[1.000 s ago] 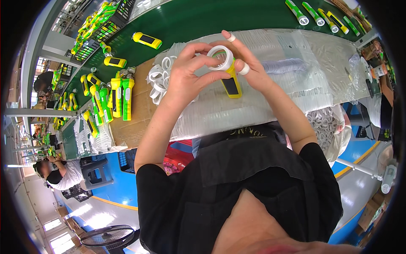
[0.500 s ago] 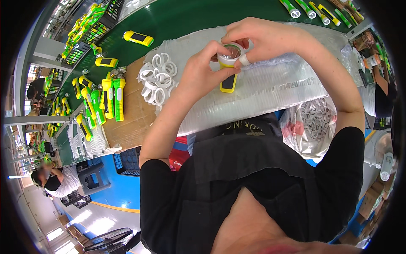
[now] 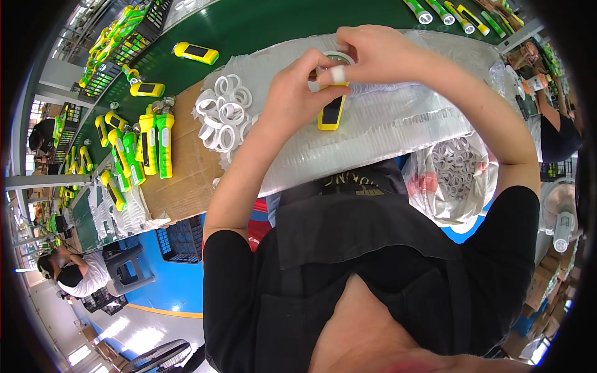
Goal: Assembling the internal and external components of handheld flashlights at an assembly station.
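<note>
Yellow dark-panelled flashlight (image 3: 332,114) — held head-up — white ring (image 3: 344,55) at its top.

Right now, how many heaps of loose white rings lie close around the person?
2: one heap on the work surface, left of the left hand; another heap in the white bag, below the surface's near edge, to the right. Rings underneath may be hidden.

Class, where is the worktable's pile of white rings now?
In the head view, the white rings lie left of centre, between the clustered flashlights and the left hand.
</note>
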Available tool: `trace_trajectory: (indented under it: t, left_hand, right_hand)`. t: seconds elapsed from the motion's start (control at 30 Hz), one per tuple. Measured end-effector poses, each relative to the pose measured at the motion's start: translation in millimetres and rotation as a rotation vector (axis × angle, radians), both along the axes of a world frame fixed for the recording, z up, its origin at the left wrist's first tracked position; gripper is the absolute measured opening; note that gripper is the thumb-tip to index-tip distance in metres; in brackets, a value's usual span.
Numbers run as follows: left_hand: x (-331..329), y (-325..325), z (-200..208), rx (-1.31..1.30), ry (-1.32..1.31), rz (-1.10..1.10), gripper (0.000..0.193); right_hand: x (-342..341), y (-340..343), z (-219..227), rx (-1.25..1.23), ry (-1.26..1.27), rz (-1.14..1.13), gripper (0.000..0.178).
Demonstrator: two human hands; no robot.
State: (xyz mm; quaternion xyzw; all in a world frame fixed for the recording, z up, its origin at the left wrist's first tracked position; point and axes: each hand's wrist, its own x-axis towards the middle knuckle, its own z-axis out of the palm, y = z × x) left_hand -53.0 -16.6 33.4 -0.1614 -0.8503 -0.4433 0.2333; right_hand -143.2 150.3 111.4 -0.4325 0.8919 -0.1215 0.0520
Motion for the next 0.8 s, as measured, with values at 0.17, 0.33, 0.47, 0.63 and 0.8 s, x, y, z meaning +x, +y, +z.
trace_trajectory:
  t: [0.17,0.33,0.47,0.63,0.8]
  left_hand:
    - [-2.4,5.4,-2.4,0.041,0.088,-0.024,0.04]
    - [-3.8,4.5,-2.2,-0.007,0.0,0.018,0.04]
    - [-3.2,4.5,-3.4,-0.012,0.044,-0.009,0.041]
    - [-6.8,11.0,-1.2,-0.097,0.062,0.084,0.041]
    - [-1.5,9.2,-2.8,-0.045,0.117,0.044,0.04]
  right_hand:
    - [-29.4,14.6,-21.7,-0.352,-0.082,0.526,0.056]
    - [3.7,-1.0,-9.0,-0.134,0.108,-0.049,0.053]
    - [-19.6,7.0,-14.9,-0.196,0.009,0.249,0.057]
    - [6.9,-8.9,-2.8,0.087,0.132,-0.172,0.041]
    - [-9.0,2.5,-2.1,-0.175,-0.04,0.194,0.051]
